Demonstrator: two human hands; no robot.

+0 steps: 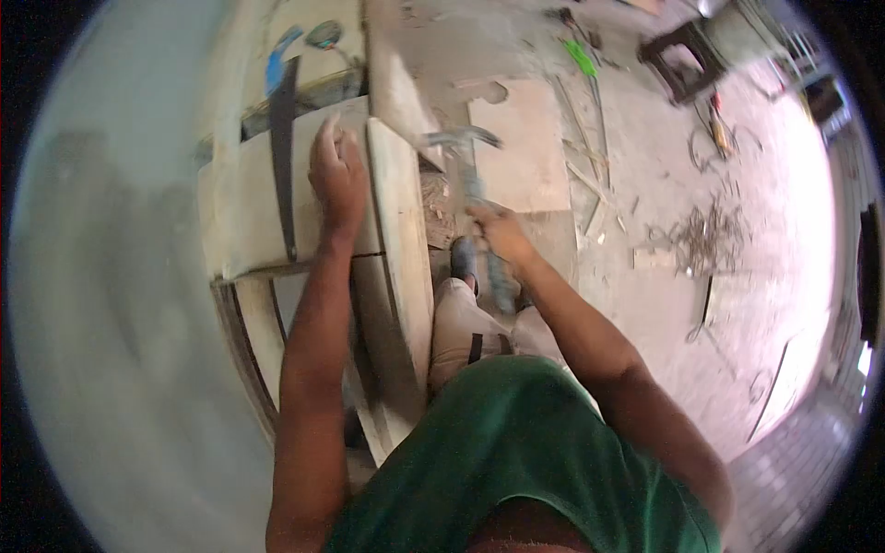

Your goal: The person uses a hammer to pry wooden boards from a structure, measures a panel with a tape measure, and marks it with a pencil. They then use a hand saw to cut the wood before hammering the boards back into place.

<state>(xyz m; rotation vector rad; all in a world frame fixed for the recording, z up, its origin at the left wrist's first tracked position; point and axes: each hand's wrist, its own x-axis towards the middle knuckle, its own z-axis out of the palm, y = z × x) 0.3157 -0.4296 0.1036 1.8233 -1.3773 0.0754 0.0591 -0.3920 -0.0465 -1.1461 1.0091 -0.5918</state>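
Note:
My left hand [336,175] rests flat on a pale wooden panel [253,207], its fingers near the panel's upper edge. My right hand [500,230] grips the handle of a claw hammer [466,157], whose metal head is raised and blurred to the right of an upright wooden board [403,217]. A handsaw [283,157] with a dark blade lies across the panel, just left of my left hand.
A square plywood sheet [521,147] lies on the dusty floor beyond the hammer. Offcuts and shavings [705,235] are scattered to the right. A dark stool frame [682,60] stands at the far right. A pale wall [111,276] fills the left side.

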